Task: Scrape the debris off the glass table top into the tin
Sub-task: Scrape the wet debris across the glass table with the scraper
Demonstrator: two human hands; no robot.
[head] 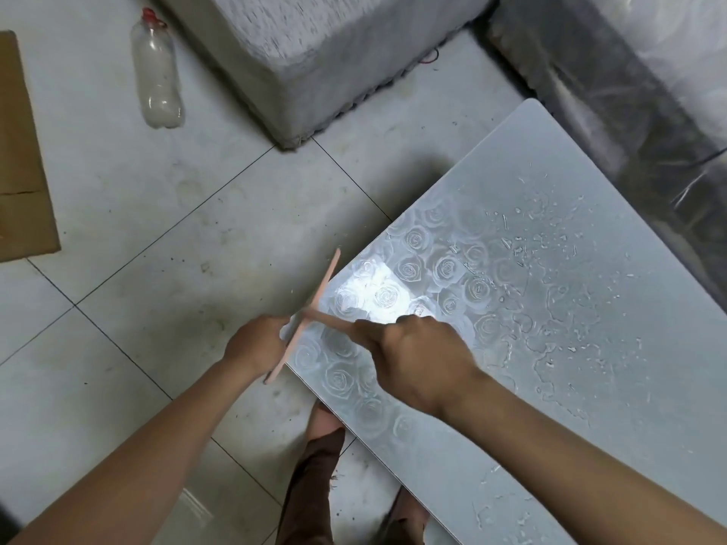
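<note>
The glass table top (523,159), printed with white roses, fills the right half of the view. Pale flakes of debris (519,249) are scattered over its middle and right. My left hand (255,344) grips a thin, flat pinkish piece (324,285), seen edge-on and held against the table's left edge; I cannot tell whether it is the tin. My right hand (417,359) is curled round a scraper with a pinkish handle (330,322). The scraper lies on the glass and its tip meets the flat piece at the edge.
On the tiled floor lie a clear plastic bottle with a red cap (159,72) and a cardboard sheet (19,151) at the far left. A grey covered block (314,53) stands behind, plastic-wrapped furniture (629,92) at the right. My legs (318,458) are below the table's near edge.
</note>
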